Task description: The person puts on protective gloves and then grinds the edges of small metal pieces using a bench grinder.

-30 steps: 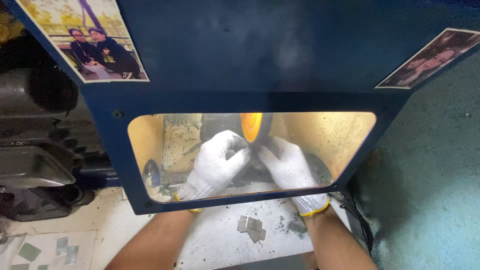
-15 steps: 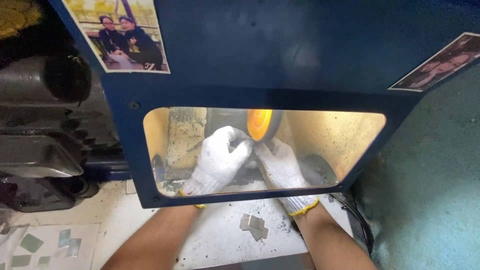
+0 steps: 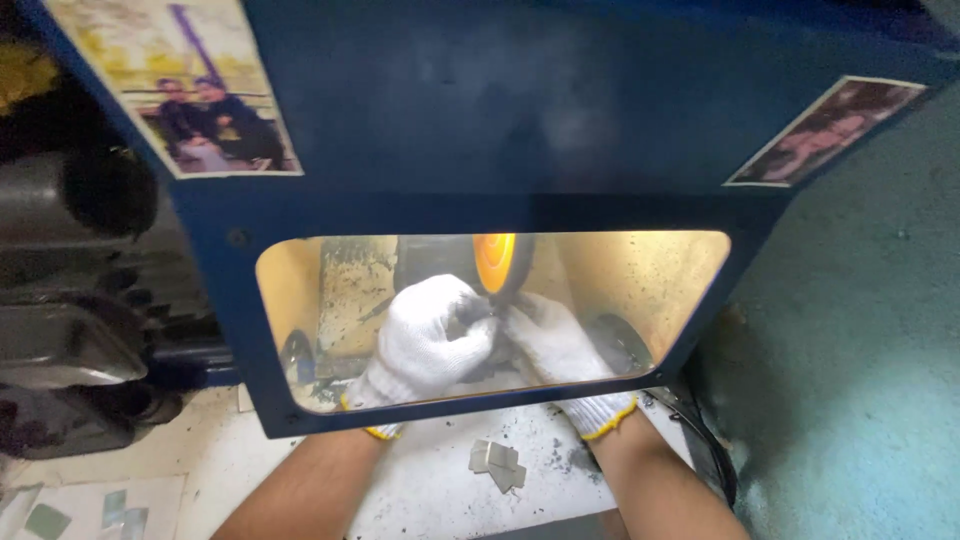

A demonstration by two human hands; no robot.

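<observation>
Both gloved hands, left [image 3: 428, 338] and right [image 3: 553, 338], pinched together at orange wheel [image 3: 494, 261], held piece indiscernible behind tinted window [image 3: 660, 275].

rectangular photo print [image 3: 190, 95] top left of blue guard, another [image 3: 822, 132] top right

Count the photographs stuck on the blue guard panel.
2: one photograph at the blue panel's upper left, another photograph at its upper right; both are cut by the frame edge.

two gloved hands [image 3: 430, 340], two photos [image 3: 190, 90], one orange wheel [image 3: 495, 262].
</observation>
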